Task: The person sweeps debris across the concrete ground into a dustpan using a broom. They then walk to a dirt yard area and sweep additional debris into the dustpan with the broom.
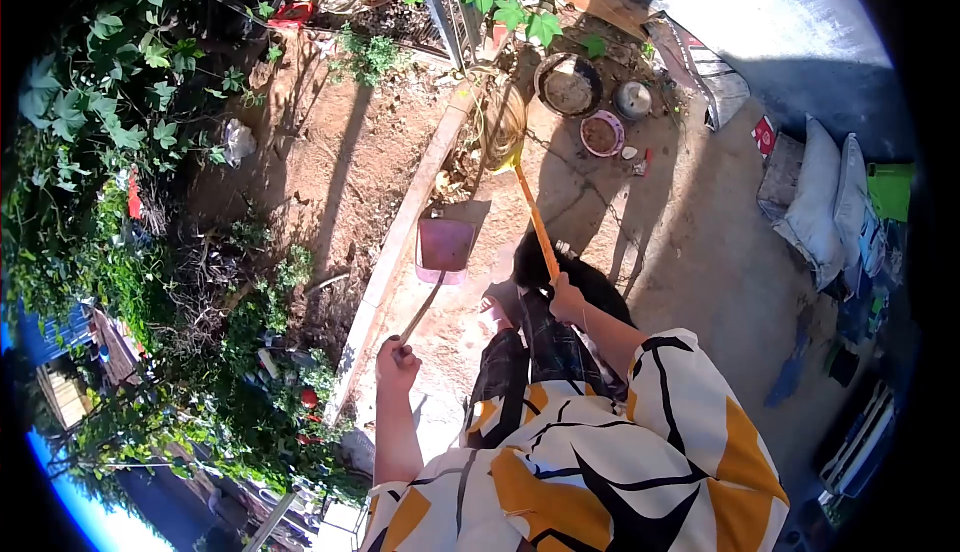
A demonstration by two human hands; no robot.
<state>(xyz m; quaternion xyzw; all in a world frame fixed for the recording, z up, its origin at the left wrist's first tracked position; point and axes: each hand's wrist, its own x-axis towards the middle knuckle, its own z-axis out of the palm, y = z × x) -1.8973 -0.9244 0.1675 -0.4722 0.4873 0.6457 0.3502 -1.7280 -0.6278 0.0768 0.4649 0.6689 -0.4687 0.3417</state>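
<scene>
My left hand (pixel 397 364) is closed round the long handle of a pinkish dustpan (pixel 446 245), which rests on the ground beside a low curb. My right hand (pixel 567 300) grips the orange handle of a broom (pixel 535 214). The broom's straw-coloured bristles (pixel 500 122) reach forward to the curb, over dry leaves (pixel 457 187). Close by my right hand and legs is a black furry animal (pixel 598 292), partly hidden by my arm and clothes.
Ahead stand a dark basin (pixel 568 86), a pink-rimmed bowl (pixel 602 134) and a metal pot (pixel 633 100). The curb (pixel 400 227) borders a dirt bed with plants (pixel 120 112) on the left. White sacks (pixel 815 207) lie at the right.
</scene>
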